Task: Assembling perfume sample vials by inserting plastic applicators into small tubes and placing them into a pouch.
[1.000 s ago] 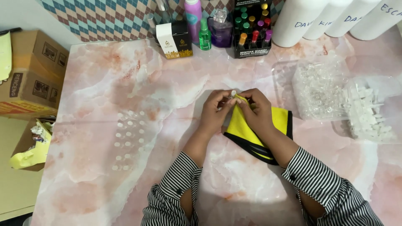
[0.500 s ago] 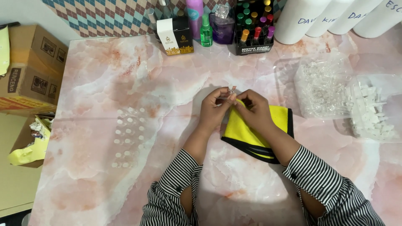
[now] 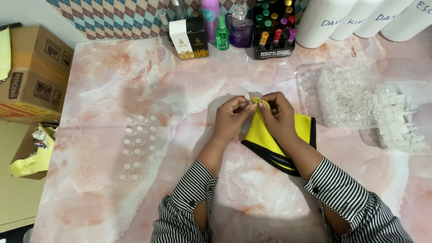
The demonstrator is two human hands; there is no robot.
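Tabletop: pink marbled table (image 3: pixel 135 81), work done at its middle.
Bags: clear bag of small glass vials (image 3: pixel 346 92) and a bag of white caps (image 3: pixel 400 119) on the right, within reach of the right hand.
Cloth: yellow cloth with black edging (image 3: pixel 281 139) lies under the right hand, one corner lifted to the fingertips, seemingly for wiping.
Finished rows: small clear vials (image 3: pixel 137 146) stand in neat rows to the left, apart from the bags.
Left hand (image 3: pixel 231 117): fingers pinched shut on a tiny clear vial (image 3: pixel 247 96).
Right hand (image 3: pixel 279 114): fingertips closed on the cloth corner, pressed against that vial.
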